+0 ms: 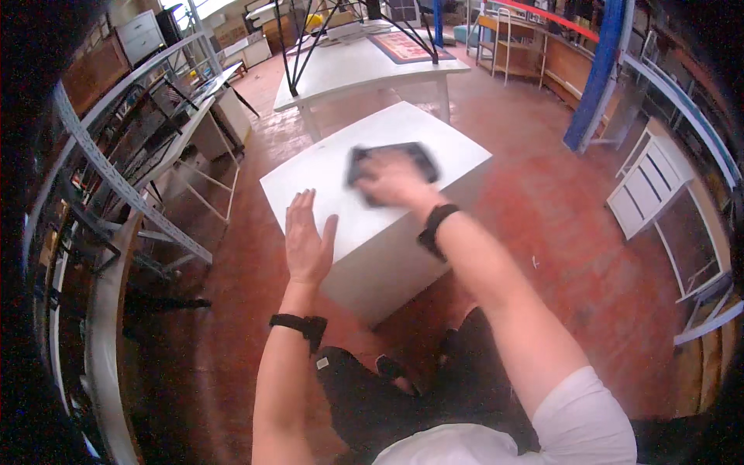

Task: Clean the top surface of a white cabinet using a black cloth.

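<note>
A white box-shaped piece of furniture (403,128) with a flat top stands in front of me. My left hand (308,246) lies flat against its near left edge, fingers stretched out and thumb apart, with nothing in it. Over the middle of the top, my right hand (394,178) presses on a dark cloth (418,157). Motion blurs both the cloth and the fingers of that hand. The cloth spreads out past the hand on both sides. Black bands circle both wrists.
Behind the box is a white table (356,71) carrying a black metal frame (293,62) and a patterned red and blue piece (409,46). Metal shelving (108,167) runs along the left. A blue post (597,77) and a small white drawer unit (649,180) stand to the right on the reddish floor (542,232).
</note>
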The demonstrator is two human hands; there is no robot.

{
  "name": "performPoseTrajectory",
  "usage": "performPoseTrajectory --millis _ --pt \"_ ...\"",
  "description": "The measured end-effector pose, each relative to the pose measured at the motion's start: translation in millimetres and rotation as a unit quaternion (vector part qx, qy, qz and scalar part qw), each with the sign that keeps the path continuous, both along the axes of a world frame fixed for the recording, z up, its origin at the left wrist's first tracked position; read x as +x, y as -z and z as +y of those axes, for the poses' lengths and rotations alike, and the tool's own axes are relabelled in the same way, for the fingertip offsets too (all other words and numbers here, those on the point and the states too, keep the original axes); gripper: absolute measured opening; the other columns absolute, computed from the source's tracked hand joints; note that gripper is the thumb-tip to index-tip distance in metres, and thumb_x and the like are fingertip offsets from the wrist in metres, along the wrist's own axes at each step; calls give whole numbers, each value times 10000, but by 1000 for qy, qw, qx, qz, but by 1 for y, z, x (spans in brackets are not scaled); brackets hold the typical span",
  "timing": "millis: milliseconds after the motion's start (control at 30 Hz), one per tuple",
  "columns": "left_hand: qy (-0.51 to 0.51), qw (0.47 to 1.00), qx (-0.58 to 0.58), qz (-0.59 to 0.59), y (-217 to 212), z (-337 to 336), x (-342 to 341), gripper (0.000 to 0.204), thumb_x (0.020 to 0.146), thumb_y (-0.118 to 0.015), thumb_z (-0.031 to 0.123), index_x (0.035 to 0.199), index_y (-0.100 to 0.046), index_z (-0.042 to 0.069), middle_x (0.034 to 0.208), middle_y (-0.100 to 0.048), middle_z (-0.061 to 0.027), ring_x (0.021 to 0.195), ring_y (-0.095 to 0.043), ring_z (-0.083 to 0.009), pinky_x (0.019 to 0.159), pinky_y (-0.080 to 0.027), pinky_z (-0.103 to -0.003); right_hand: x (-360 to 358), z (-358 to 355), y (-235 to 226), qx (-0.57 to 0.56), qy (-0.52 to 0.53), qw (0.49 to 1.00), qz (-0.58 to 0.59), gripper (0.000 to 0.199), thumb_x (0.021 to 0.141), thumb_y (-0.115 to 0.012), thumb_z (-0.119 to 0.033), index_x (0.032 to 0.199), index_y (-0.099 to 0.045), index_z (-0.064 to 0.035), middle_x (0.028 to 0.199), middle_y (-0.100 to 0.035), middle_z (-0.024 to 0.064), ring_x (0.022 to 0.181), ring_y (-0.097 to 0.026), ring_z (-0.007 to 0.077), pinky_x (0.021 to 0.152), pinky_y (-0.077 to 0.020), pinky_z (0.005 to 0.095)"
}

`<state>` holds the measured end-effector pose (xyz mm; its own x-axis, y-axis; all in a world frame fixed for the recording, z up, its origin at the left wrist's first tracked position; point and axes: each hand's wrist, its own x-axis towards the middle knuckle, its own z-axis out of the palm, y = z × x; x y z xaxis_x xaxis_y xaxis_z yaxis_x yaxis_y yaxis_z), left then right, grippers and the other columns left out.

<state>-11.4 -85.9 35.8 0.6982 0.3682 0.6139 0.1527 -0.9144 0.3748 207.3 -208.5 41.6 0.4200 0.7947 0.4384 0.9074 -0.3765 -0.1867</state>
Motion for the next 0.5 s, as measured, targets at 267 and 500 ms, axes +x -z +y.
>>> performPoseTrajectory --millis 267,500 --pt "-51 993 31 105 7 -12 13 729 1017 -595 471 1549 -388 19 1539 -484 -222 1482 -389 -382 1259 -251 -528 121 -113 4 -129 294 946 40 741 1045 -365 -624 1607 -404 -143 1695 -309 152 1564 -270 371 1291 -161 505" --pt "-42 987 115 101 0 -16 8 774 1028 -576 475 1625 -268 90 1638 -344 -203 1549 -277 -367 1280 -169 -558 36 -33 -8 -153 137 978 35 691 1039 -414 -571 1536 -484 -97 1652 -380 161 1536 -325 345 1255 -242 502"
